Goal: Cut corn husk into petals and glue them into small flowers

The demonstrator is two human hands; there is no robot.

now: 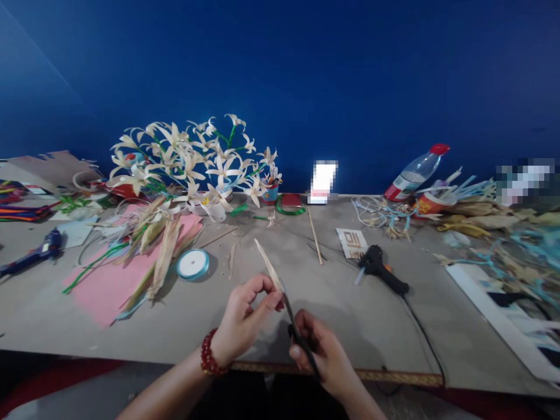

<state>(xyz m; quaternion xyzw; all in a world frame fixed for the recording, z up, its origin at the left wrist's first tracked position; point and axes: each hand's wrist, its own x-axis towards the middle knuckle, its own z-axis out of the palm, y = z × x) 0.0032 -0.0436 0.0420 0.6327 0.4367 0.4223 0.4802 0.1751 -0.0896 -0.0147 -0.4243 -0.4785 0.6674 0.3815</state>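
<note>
My left hand, with a red beaded bracelet at the wrist, pinches a pale strip of dried corn husk near its lower end. The strip's pointed tip slants up and to the left. In my right hand is a pair of black-handled scissors. Its blades reach up to the husk strip beside my left fingertips; whether they are cutting into it I cannot tell. More dried husks lie to the left on pink paper, beside a roll of light blue ribbon.
White husk flowers on green stems stand at the back left in a white cup. A black glue gun with a trailing cord lies right of my hands. Behind it leans a bottle with a red cap. A blue glue gun lies far left.
</note>
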